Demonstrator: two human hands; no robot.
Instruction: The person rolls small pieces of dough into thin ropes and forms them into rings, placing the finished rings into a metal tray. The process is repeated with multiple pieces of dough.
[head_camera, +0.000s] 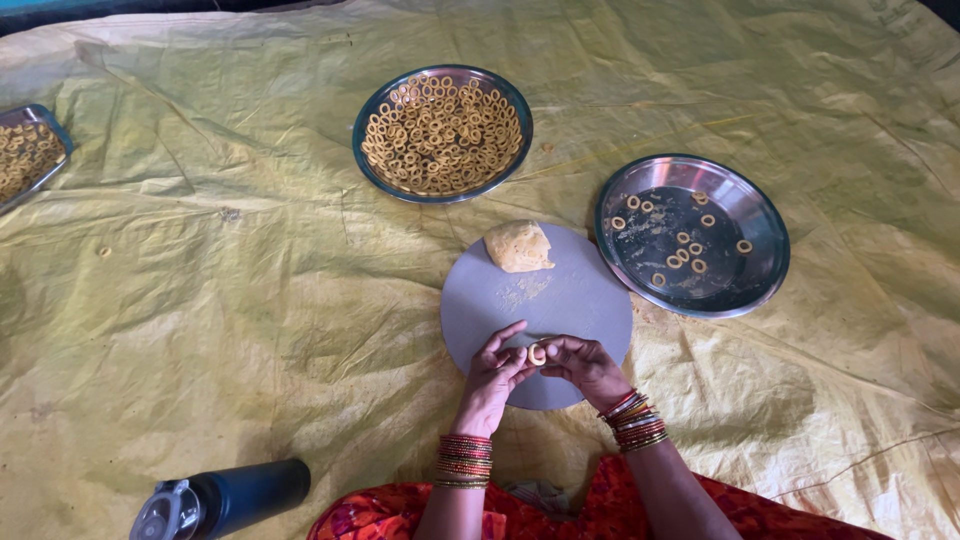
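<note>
Yellow plastic sheeting (200, 300), creased all over, covers the floor and carries everything in view. Both hands meet over the near edge of a round grey board (560, 300). The left hand (492, 378) and the right hand (590, 368) each pinch one side of a small dough ring (537, 353), so both grips are closed on it, fingertips nearly touching. The ring sits between the two thumbs, its hole facing up toward the camera.

A lump of dough (518, 246) rests on the far edge of the board, straight ahead of the hands. To the right, just beside the board, a steel plate (745, 290) holds a few rings; the right hand is nearer it, with nothing between. A full steel plate (375, 150) lies farther off. A dark bottle (225, 498) lies near the left arm.
</note>
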